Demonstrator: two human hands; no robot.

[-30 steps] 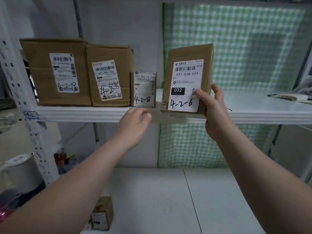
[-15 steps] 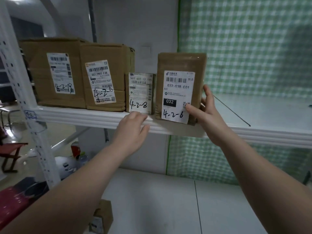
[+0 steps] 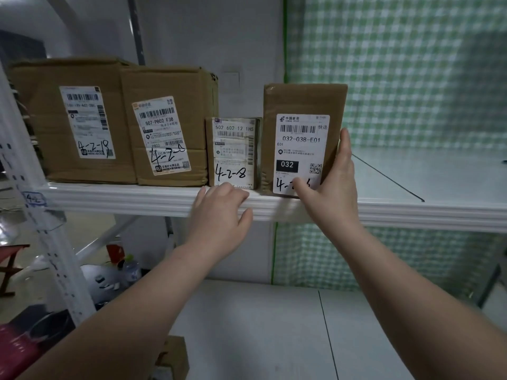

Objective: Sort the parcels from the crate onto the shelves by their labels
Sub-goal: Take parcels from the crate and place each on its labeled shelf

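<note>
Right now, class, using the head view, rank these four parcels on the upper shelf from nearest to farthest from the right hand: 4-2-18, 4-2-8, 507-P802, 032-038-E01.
1. 032-038-E01 parcel: held by the right hand, rightmost of the row.
2. 4-2-8 parcel: immediately left of it.
3. 507-P802 box: further left.
4. 4-2-18 box: far left end.

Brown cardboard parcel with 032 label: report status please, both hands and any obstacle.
Right hand grips brown cardboard parcel with 032 label, upright on white shelf. Left hand rests on shelf edge. Small 4-2-8 parcel close beside; nothing blocks.
</note>
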